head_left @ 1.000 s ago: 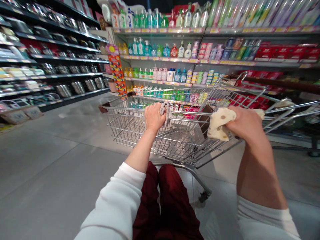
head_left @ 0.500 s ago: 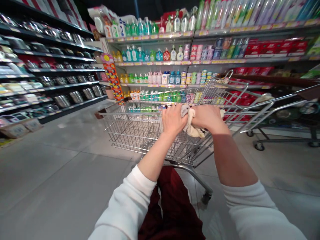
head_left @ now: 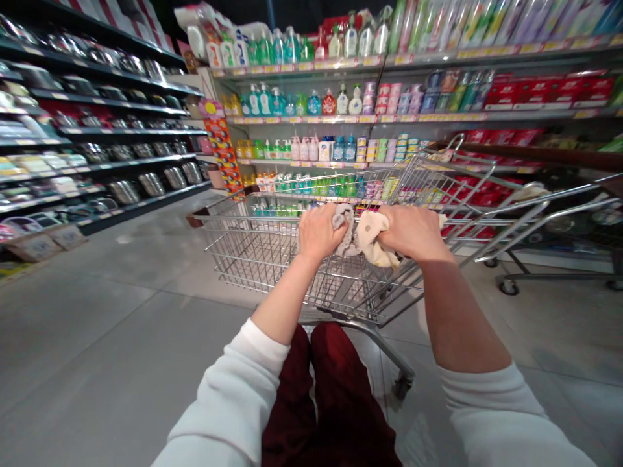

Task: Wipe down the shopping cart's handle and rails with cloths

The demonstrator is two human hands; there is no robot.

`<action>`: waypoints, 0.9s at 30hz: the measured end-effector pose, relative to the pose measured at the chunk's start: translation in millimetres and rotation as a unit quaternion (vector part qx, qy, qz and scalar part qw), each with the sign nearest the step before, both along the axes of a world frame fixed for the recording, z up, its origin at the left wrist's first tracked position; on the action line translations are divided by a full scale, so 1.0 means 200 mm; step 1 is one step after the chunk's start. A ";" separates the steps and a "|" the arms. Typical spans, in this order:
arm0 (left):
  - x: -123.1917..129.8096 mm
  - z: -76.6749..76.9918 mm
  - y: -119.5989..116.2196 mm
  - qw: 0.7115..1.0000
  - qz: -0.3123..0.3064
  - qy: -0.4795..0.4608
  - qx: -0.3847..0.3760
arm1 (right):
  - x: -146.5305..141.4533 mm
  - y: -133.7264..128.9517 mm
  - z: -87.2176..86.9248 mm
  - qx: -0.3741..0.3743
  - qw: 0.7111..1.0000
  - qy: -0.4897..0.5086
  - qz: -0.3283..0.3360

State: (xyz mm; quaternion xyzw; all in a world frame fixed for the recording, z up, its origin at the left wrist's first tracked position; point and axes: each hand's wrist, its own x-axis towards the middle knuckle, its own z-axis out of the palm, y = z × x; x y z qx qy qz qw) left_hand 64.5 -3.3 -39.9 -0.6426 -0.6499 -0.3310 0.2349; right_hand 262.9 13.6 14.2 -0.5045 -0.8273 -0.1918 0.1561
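Right in front of me a wire shopping cart [head_left: 253, 259] stands sideways. My left hand [head_left: 317, 230] is closed round a grey cloth [head_left: 346, 237] on the cart's near top rail. A little to the right, my right hand [head_left: 413, 232] grips a cream cloth [head_left: 374, 240] on the same rail, and part of that cloth hangs down over the basket's side. The two hands are a short way apart. Their fingertips are hidden behind the rail and the cloths.
A second cart [head_left: 540, 207] stands at the right, close to the first. Behind the carts runs a shelf [head_left: 311, 120] of soap bottles, tubs and red boxes. Steel pots [head_left: 124, 191] fill the shelves on the left. Grey floor tiles [head_left: 121, 337] lie beneath.
My left hand has slid left along the rail with the grey cloth, away from the right hand. The right hand has shifted slightly right, and more of both cloths shows.
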 end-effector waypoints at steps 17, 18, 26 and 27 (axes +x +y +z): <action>-0.86 -0.04 -0.12 0.983 0.155 -0.081 -0.053 | -0.01 -0.02 -0.01 0.011 1.000 0.003 -0.002; -0.88 -0.03 -0.13 0.980 0.166 -0.092 -0.059 | -0.01 -0.02 -0.01 0.012 1.000 0.004 0.001; -0.48 0.10 -0.12 0.989 0.101 -0.045 -0.102 | -0.05 -0.02 -0.02 0.011 1.000 0.017 0.003; -0.38 0.11 -0.10 0.991 0.069 -0.034 -0.106 | -0.05 -0.02 -0.02 0.010 1.000 0.017 0.002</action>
